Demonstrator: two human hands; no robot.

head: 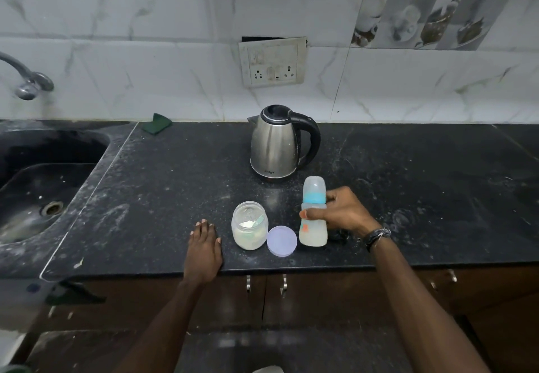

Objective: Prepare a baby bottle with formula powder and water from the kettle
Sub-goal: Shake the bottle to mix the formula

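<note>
The baby bottle [313,232] stands upright on the black counter [163,186], capped, with a blue collar and cloudy liquid in its lower part. My right hand [342,212] is wrapped around its middle. Left of it lies a lilac lid [281,240], flat on the counter. Beside the lid is the open formula jar [250,226], with white powder and a scoop inside. My left hand [204,248] rests flat on the counter left of the jar, holding nothing. The steel kettle [275,145] with a black handle stands behind, lid closed.
A black sink [38,191] with a tap [27,80] lies at the far left. A green cloth [156,123] sits by the back wall. A socket panel [272,61] is on the tiled wall above the kettle. Cabinet doors [262,299] are below the counter edge.
</note>
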